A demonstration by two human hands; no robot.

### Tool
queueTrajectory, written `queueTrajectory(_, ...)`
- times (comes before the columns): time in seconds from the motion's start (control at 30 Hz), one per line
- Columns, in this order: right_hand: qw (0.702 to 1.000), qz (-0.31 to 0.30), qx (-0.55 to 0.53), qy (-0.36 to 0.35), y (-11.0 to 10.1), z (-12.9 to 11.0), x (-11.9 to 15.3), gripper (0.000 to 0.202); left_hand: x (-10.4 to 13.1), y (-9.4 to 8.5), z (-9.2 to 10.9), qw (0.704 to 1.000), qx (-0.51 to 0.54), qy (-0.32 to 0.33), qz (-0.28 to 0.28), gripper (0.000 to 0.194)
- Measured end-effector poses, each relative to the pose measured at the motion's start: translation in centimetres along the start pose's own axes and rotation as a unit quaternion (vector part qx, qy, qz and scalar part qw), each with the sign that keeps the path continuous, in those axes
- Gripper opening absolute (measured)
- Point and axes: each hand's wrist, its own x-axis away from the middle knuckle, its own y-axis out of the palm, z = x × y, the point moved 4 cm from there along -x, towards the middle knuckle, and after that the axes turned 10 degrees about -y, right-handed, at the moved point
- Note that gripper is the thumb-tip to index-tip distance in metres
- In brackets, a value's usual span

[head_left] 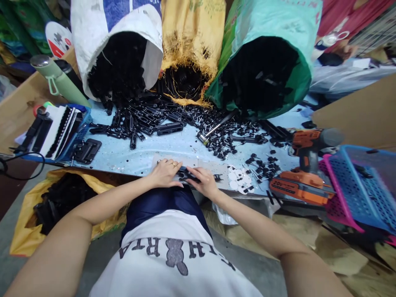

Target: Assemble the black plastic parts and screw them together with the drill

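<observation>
At the table's front edge, both hands are on a black plastic part (pixel 185 175), which is largely covered by the fingers. My left hand (pixel 165 173), with a ring on one finger, grips its left side, thumb below and fingers above. My right hand (pixel 203 181) is closed around the right side, and a narrow dark end (pixel 218 177) sticks out past it. Under the hands lies a greyish board (pixel 221 169). White round stickers or discs (pixel 239 179) are spread just right of the right hand.
Black-headed screws (pixel 222 140) and long black plastic pieces (pixel 145 113) are heaped behind, with a hammer (pixel 216 127) on them. White (pixel 117 20), yellow (pixel 193 37) and green (pixel 275 24) sacks open toward me. An orange cordless drill (pixel 301 187) and baskets (pixel 355 181) stand right. Another person (pixel 355 18) is far right.
</observation>
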Motion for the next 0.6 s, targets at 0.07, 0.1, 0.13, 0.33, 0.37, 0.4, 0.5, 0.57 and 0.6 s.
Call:
queueTrajectory(0.07,1.000,-0.005,0.022,0.013,0.3,-0.3,0.1,0.043,-0.4,0.4,0.5,0.998,0.027,-0.047,-0.008,0.067)
queueTrajectory(0.1,1.000,-0.014,0.025,0.012,0.4,-0.3,0.1,0.043,-0.4,0.5,0.7,0.997,0.036,-0.070,-0.007,0.062)
queueTrajectory(0.13,0.999,-0.024,0.026,0.007,0.5,-0.3,0.1,0.043,-0.2,0.6,1.0,0.995,0.040,-0.090,-0.005,0.057)
queueTrajectory(0.33,0.989,-0.087,0.109,-0.056,-0.8,1.0,-0.2,0.047,1.2,-0.2,2.1,0.997,-0.031,-0.075,-0.003,0.058)
queueTrajectory(0.37,0.985,-0.094,0.136,-0.052,-1.2,1.3,-0.5,0.048,1.3,-0.3,2.0,0.997,-0.051,-0.063,-0.002,0.057)
queueTrajectory(0.4,0.982,-0.097,0.158,-0.045,-1.6,1.5,-0.7,0.051,1.3,-0.4,1.6,0.996,-0.066,-0.059,0.000,0.054)
queueTrajectory(0.5,0.981,-0.101,0.155,-0.056,-3.3,1.1,-1.9,0.058,1.2,-1.5,0.3,0.994,-0.062,-0.084,0.024,0.047)
queueTrajectory(0.57,0.986,-0.101,0.086,-0.099,-5.0,-0.2,-2.4,0.061,1.5,-3.2,0.3,0.996,-0.009,-0.065,0.061,0.053)
queueTrajectory(0.6,0.987,-0.100,0.031,-0.125,-5.9,-1.1,-2.6,0.062,1.8,-4.3,0.8,0.995,0.033,-0.040,0.080,0.056)
